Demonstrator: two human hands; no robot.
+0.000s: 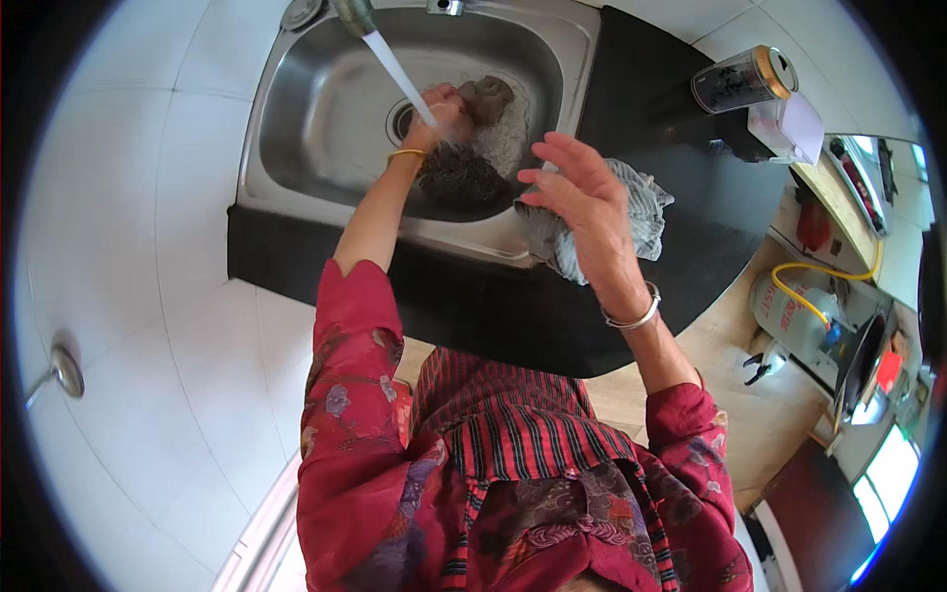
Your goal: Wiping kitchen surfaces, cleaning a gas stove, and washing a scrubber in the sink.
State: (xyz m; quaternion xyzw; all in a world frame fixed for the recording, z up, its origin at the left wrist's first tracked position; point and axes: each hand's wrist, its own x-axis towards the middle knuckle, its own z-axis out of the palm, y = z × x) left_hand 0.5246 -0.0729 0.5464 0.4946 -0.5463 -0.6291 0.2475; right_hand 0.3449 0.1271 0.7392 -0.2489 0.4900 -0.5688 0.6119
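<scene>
Water runs from a faucet [355, 15] onto my left hand [444, 118], down in a stainless steel sink [318, 148] by the drain. Whether that hand grips anything is blurred by the water. Against its right side lies a brown lump [487, 100], its kind unclear, and below it a dark, stringy clump [462, 177]. Foamy water surrounds them. My right hand [581, 189] is raised over the sink's right edge, fingers apart and slightly curled, with nothing in it. Beneath and beside it, a crumpled grey cloth [640, 211] rests on the black countertop [703, 200].
On the counter's far right, a drink can [743, 80] lies tilted against a translucent plastic container [788, 126]. White tiled wall [111, 185] borders the left. A gas cylinder [792, 311] with a yellow hose [803, 296] stands at the lower right, near a dark wok [862, 362].
</scene>
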